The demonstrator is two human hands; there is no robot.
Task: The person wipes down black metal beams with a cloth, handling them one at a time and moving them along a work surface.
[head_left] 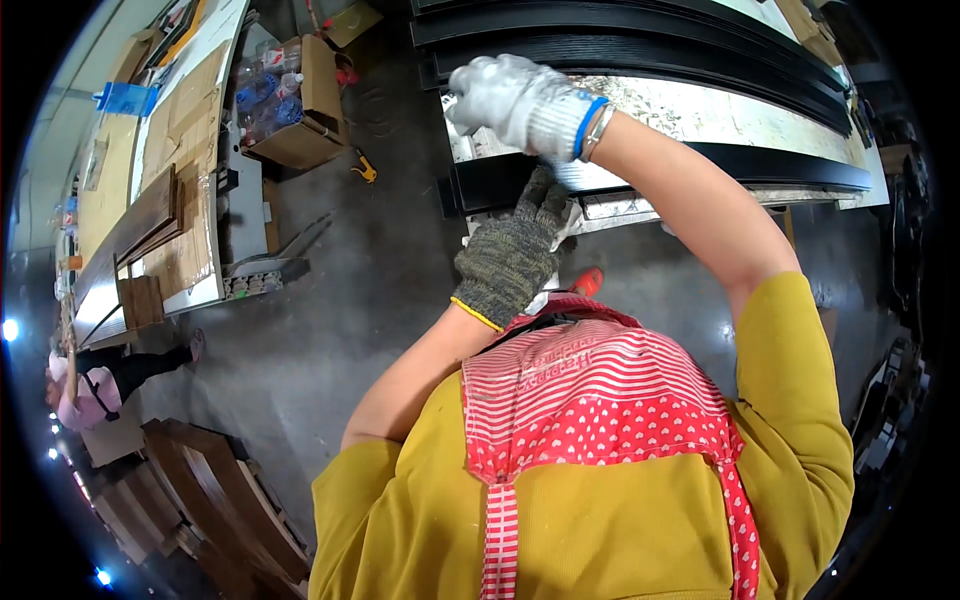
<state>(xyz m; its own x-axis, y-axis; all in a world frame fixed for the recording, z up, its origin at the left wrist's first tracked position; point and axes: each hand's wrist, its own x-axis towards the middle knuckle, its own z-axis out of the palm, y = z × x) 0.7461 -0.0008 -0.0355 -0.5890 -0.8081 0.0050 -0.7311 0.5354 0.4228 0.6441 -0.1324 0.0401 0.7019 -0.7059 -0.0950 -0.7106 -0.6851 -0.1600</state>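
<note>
My left hand [510, 255], in a dark grey knit glove, reaches up to the left end of a long black strip [790, 165] on the worktable, and its fingers curl over that end. A scrap of white material [568, 222] shows beside its thumb. My right hand [520, 100], in a white knit glove with a blue cuff, is bunched into a fist just above the left hand, over the same end of the strip. What the fist holds is hidden. Under the strip lies a speckled light board [700, 110].
More long black strips [640, 45] lie across the far side of the table. On the concrete floor at the left are an open cardboard box of plastic bottles [290, 105], a bench with cardboard and wooden boards [170, 220], stacked dark wood frames [230, 500] and another person [100, 385].
</note>
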